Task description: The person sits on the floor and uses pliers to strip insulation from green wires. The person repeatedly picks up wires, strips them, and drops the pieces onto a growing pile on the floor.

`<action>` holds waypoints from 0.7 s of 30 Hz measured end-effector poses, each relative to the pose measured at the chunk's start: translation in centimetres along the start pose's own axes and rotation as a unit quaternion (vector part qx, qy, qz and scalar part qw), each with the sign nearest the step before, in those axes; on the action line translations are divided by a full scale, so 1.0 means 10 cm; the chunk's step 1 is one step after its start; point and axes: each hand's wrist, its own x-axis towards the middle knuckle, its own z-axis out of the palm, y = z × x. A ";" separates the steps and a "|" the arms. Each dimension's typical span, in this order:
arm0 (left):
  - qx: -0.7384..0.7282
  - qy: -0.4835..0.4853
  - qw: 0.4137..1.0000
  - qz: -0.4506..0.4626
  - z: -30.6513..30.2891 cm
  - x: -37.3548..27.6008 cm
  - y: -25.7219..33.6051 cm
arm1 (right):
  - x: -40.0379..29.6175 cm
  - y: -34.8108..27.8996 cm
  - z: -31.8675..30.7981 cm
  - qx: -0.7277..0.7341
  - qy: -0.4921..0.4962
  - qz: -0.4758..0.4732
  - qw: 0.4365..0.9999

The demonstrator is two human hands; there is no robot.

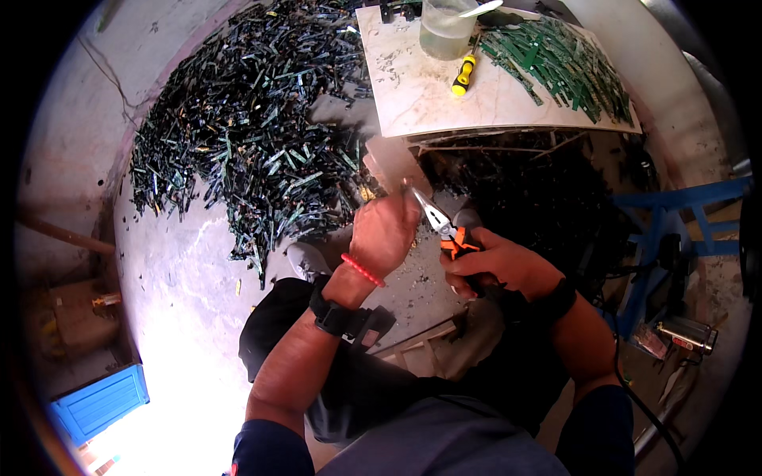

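My right hand [500,265] is closed around the orange and black handles of long-nose pliers [437,219]. The pliers' tip reaches the fingers of my left hand [384,229], which wears a red beaded bracelet [363,270]. Those fingers are curled around something small at the tip, too blurred to name. Just beyond them lies a pale, blurred block or slab [393,163]. On a white board [411,113] farther out are a yellow and black screwdriver [464,76], a clear plastic cup of liquid [446,33] with a white spoon, and a heap of green circuit-board strips [559,65].
A large pile of dark circuit-board strips [256,119] covers the floor at left. Another dark heap [524,190] lies under the board. A blue frame [661,220] and a metal cylinder [687,335] stand at right. A blue plastic piece [101,404] lies at lower left.
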 end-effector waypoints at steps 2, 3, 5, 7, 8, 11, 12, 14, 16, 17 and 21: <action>-0.036 -0.010 0.999 0.007 0.12 0.04 -0.19 | -0.03 -0.03 -0.01 0.015 -0.053 -0.001 0.998; -0.050 -0.008 0.999 0.007 0.16 0.07 -0.19 | 0.00 0.01 -0.04 -0.030 -0.021 -0.038 0.999; -0.075 -0.003 0.997 0.005 0.20 0.11 -0.19 | 0.13 0.17 -0.11 -0.120 0.038 -0.112 0.986; -0.154 -0.015 0.987 -0.032 0.16 0.13 -0.12 | 0.17 0.19 -0.18 -0.190 0.083 -0.127 0.970; -0.176 -0.019 0.983 -0.045 0.12 0.13 -0.08 | 0.18 0.22 -0.20 -0.177 0.101 -0.131 0.970; -0.186 -0.026 0.981 -0.054 0.06 0.13 -0.04 | 0.17 0.19 -0.19 -0.191 0.132 -0.140 0.962; -0.182 -0.030 0.981 -0.052 0.06 0.13 -0.04 | 0.16 0.18 -0.19 -0.204 0.140 -0.142 0.958; -0.133 -0.036 0.988 -0.063 0.06 0.13 0.01 | 0.17 0.21 -0.24 -0.274 0.151 -0.169 0.934; -0.097 -0.037 0.993 -0.059 0.06 0.12 0.03 | 0.19 0.21 -0.25 -0.331 0.169 -0.174 0.912; -0.088 -0.036 0.994 -0.049 0.06 0.11 0.02 | 0.18 0.19 -0.24 -0.353 0.184 -0.164 0.903; -0.090 -0.038 0.994 -0.046 0.08 0.11 -0.01 | 0.15 0.14 -0.23 -0.378 0.199 -0.120 0.896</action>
